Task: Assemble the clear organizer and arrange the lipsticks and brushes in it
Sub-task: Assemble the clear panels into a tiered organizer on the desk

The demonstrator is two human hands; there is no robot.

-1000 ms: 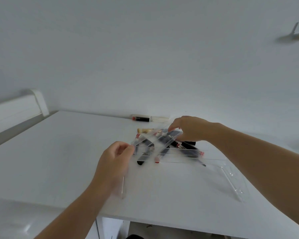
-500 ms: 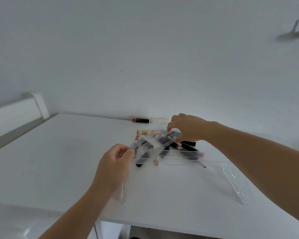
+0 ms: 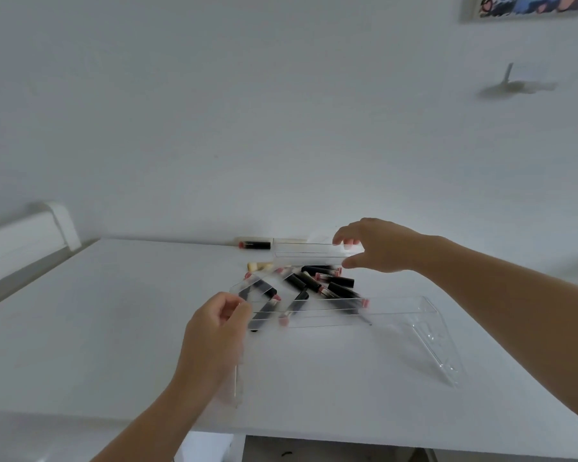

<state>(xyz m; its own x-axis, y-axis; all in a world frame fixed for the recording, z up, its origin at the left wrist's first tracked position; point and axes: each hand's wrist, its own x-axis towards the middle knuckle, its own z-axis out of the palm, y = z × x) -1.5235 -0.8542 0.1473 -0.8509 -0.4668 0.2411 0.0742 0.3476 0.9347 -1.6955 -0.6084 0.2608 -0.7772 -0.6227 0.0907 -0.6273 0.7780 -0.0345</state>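
Note:
A pile of black lipsticks with pink ends lies mid-table. A beige brush lies at the pile's back left. The clear organizer frame stands in front of the pile, with a long clear strip between two slanted side panels. My left hand grips the top of the left side panel. My right hand is raised behind the pile and pinches one end of a separate clear strip between fingers and thumb. Another clear strip leans tilted over the pile near my left hand.
The white table meets a white wall behind. One lipstick lies against the wall at the back. The organizer's right side panel slopes toward the front edge. A white ledge runs along the far left.
My right hand has risen from the pile toward the back right, lifting a clear strip with it. My left hand stays on the left side panel.

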